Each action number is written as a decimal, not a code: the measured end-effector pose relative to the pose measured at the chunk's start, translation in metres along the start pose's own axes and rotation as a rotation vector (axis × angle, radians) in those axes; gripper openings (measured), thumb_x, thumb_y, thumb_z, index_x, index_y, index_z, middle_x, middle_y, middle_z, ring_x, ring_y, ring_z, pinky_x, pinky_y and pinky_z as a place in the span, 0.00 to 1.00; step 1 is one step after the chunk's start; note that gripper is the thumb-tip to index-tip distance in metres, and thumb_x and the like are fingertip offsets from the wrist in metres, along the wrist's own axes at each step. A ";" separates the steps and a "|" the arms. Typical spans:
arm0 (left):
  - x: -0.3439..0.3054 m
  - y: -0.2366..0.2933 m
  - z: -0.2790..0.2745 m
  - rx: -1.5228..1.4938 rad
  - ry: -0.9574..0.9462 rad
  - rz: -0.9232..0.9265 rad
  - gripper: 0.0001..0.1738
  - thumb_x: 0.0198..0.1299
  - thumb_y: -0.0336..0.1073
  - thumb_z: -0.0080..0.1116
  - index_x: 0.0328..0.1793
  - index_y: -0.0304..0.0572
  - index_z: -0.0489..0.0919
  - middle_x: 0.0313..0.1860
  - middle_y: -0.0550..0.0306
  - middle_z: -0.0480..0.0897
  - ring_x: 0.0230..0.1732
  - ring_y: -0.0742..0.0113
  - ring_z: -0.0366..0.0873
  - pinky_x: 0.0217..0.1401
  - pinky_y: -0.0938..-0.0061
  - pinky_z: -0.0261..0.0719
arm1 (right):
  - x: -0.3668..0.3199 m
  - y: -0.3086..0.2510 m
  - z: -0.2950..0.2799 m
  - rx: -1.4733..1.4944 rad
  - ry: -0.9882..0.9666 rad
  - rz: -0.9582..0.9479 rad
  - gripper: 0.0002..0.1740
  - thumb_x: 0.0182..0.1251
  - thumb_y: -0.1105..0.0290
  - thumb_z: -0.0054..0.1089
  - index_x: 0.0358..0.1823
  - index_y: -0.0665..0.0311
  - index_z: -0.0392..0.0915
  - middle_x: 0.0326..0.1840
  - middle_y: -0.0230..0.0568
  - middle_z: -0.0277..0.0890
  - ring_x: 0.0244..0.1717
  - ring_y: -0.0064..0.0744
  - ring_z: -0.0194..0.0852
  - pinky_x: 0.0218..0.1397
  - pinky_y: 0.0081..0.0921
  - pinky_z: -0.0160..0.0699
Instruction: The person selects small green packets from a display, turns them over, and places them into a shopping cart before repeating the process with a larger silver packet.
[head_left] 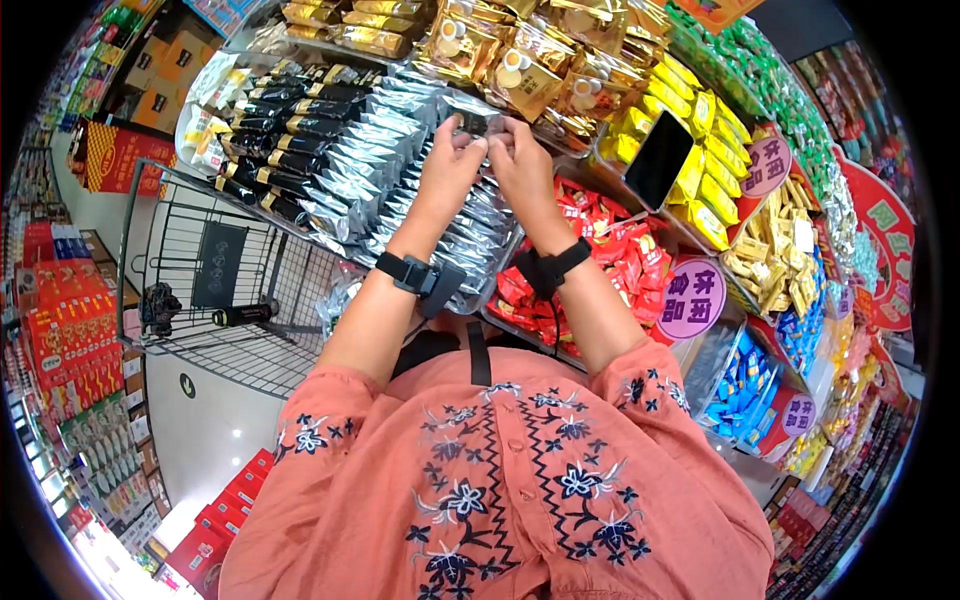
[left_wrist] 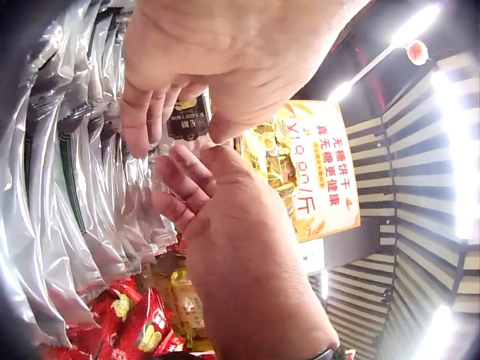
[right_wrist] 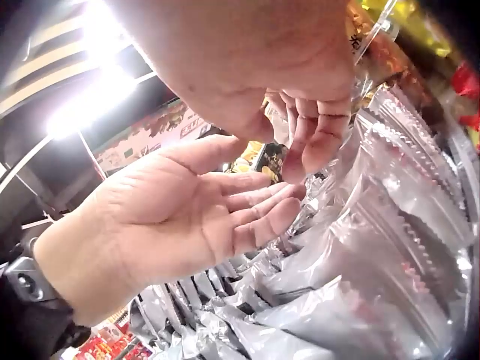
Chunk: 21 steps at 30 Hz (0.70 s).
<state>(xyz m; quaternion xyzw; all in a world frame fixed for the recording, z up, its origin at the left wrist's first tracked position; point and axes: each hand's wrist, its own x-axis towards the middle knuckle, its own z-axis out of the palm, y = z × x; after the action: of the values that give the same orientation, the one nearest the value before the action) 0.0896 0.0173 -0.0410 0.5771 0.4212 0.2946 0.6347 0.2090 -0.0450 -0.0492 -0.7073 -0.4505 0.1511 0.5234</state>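
Observation:
A small silver packet with a dark label [head_left: 472,122] is held between both hands, over the tray of snacks. My left hand [head_left: 450,175] pinches it from the left, thumb toward me. Opposite, my right hand [head_left: 523,170] grips its other side, the two thumbs close together. The left wrist view shows white print on the packet's dark label [left_wrist: 187,124]; fingers cover much of the rest. Beneath the hands stand rows of silver packets [head_left: 410,190], with black-and-gold packets [head_left: 300,150] to their left.
Gold packets [head_left: 525,75] lie beyond the hands. To the right are red packets [head_left: 620,255], yellow packets [head_left: 720,150], and a black phone-like screen [head_left: 660,160]. A wire shopping cart [head_left: 220,280] stands at the left. A price sign [left_wrist: 322,169] rises behind the display.

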 end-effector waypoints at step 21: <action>0.009 -0.010 -0.009 0.476 0.093 0.266 0.39 0.66 0.43 0.66 0.77 0.27 0.66 0.64 0.31 0.77 0.48 0.53 0.85 0.57 0.63 0.82 | -0.012 -0.001 -0.005 0.131 -0.100 0.172 0.25 0.72 0.71 0.59 0.67 0.75 0.72 0.46 0.54 0.87 0.37 0.41 0.90 0.41 0.34 0.86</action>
<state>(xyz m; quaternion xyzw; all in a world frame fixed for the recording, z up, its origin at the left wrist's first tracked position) 0.0851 0.0274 -0.0520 0.7462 0.4278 0.2939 0.4169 0.2056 -0.0572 -0.0489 -0.6991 -0.4027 0.2597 0.5307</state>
